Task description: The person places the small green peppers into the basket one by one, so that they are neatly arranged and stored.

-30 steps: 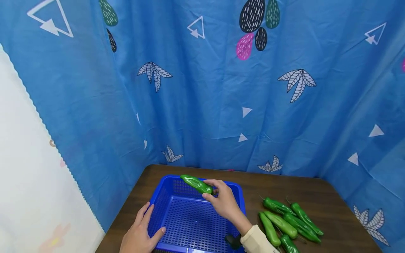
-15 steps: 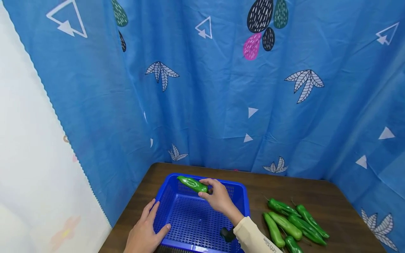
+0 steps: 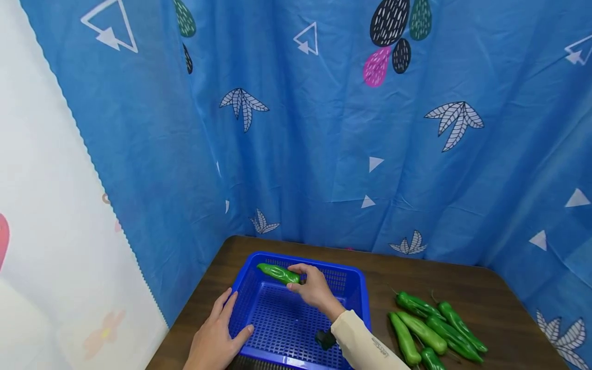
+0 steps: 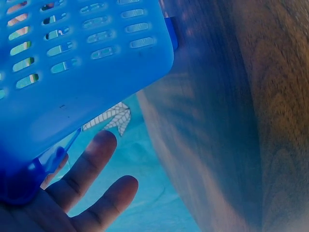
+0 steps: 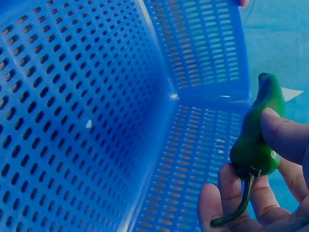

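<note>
In the head view my right hand (image 3: 314, 288) pinches a glossy green pepper (image 3: 278, 273) above the far left part of a blue plastic basket (image 3: 277, 314). The right wrist view shows the thumb on the green pepper (image 5: 258, 130) and fingers under it, its curved stem hanging toward the palm. The pepper overlaps the basket's side wall there. At the basket's left rim rests my left hand (image 3: 214, 334), its thumb over the near left corner. In the left wrist view the fingers (image 4: 89, 162) extend straight past the basket's rim, beside its slotted wall (image 4: 72, 92).
Several green peppers (image 3: 437, 329) lie in a loose group on the dark wooden table (image 3: 504, 339), right of the basket. A patterned blue curtain (image 3: 314, 154) hangs behind the table. Under the right wrist shows a small dark object (image 3: 325, 339).
My right hand has lowered the pepper slightly toward the basket and moved it a little left relative to the basket. The left hand stays at the rim. The head view has shifted slightly.
</note>
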Motion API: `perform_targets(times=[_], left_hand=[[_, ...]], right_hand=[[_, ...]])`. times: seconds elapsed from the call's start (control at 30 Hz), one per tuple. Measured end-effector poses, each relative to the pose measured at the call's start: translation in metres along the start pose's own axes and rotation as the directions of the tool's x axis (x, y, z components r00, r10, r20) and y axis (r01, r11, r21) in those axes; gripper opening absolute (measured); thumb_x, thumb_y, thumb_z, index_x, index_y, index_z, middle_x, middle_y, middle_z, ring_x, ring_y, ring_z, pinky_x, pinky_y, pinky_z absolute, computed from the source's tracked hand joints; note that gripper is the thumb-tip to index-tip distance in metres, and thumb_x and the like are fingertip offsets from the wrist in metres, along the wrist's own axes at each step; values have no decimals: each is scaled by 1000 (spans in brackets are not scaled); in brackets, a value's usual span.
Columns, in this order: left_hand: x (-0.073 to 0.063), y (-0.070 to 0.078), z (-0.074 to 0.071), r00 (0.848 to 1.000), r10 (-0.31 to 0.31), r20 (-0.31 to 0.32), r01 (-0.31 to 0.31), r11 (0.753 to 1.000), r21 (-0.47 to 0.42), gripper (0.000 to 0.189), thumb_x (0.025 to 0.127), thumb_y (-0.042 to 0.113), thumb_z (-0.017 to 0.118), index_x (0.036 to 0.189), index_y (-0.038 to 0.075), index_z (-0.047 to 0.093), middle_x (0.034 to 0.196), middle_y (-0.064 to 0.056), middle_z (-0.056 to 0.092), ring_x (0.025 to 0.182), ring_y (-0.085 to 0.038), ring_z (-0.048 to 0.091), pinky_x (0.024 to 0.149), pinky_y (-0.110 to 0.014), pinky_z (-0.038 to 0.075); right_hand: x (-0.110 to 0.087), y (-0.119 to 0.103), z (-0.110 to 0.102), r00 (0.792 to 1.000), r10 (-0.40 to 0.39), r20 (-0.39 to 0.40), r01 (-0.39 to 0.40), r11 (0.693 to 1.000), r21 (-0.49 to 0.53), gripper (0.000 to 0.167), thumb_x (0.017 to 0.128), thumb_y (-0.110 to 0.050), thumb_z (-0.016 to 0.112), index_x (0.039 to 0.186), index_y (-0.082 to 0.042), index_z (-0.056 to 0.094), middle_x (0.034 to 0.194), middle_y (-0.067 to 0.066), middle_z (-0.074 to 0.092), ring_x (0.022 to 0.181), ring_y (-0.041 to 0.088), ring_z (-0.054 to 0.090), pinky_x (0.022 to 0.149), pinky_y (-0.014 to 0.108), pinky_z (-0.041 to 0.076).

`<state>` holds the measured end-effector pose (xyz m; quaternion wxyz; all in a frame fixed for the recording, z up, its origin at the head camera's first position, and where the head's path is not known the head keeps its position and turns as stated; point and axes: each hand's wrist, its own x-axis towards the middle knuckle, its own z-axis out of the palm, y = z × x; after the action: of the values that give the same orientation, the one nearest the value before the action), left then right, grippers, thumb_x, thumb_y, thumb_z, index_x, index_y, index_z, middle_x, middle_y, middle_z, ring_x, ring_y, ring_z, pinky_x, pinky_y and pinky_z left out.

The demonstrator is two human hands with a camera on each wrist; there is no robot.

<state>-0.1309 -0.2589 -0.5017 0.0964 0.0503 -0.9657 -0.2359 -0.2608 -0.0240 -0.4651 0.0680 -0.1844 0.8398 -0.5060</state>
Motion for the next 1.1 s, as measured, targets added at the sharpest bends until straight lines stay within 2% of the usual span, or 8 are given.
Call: perform_targets(times=[0.17,0.37,0.5,0.63,0.93,1.1], left_hand=[[4,2,2,1000,25,-13,-25,1000,9,94,83,68,67,154,14,40,161,-5,32,121,-37,63,79,-54,57],[5,2,1,999,34,6,-34,999,7,94,82,70,66,155,16,40,161,-4,32,120,-37,63,79,-55,56],[5,3,2,999,41,7,-41,999,-2,93,82,66,69,155,16,40,161,-4,32,119,-37,64,78,-54,57],[4,3,3,999,37,-8,-37,999,-8,91,82,63,71,154,16,41,161,-3,33,119,-37,64,76,-54,57],[1,1,-1,1000,-4,-3,4,1000,1,92,81,64,71,154,16,42,160,-3,34,111,-34,68,68,-48,56],[1,-1,-2,1000,-6,-9,7,1000,2,91,81,64,71,154,17,42,160,-2,33,108,-33,69,68,-48,56]], right_hand=[[4,8,2,999,46,-11,-46,999,-10,44,84,-7,79,126,-8,68,122,12,68,89,20,64,71,34,56],[5,20,8,995,102,-19,-101,995,19,41,83,-5,80,122,-9,70,119,12,68,95,24,65,74,37,56],[5,28,10,989,143,-21,-142,989,38,41,82,-3,80,121,-7,71,119,12,69,101,26,65,79,39,56],[6,34,12,985,171,-23,-170,984,44,40,82,-3,80,121,-7,71,119,13,69,100,24,65,80,39,56],[11,40,21,983,185,-20,-185,983,7,39,81,-1,80,118,-6,72,116,14,70,98,24,64,81,41,55],[14,40,25,981,193,-18,-193,981,-30,39,79,-1,81,117,-4,73,112,14,71,96,24,65,80,41,55]])
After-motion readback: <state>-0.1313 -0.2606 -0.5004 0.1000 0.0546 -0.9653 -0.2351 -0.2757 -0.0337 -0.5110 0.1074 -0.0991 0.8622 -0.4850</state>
